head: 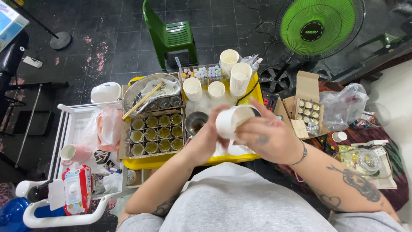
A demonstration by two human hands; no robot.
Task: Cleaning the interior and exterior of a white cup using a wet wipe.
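Both hands grip one white paper cup above the near edge of the yellow tray. Right hand wraps around the cup's far end, fingers curled over its side, index finger stretched up past it. Left hand closes on the near end from below, thumb against the wall.

Tipped on its side, the cup has its long axis running roughly left to right, slightly upward to the right. Its closed bottom faces left toward the left hand; the mouth points right, into the right palm, and is mostly hidden.

On the tray, just left of the cup, a small metal bowl sits upright. Further left lies a cardboard box of glass jars in rows, and behind that a metal dish with chopsticks across it. Behind the cup stand more white cups, one a tall stack. A green fan stands well beyond the tray to the right, and a green chair behind its middle.
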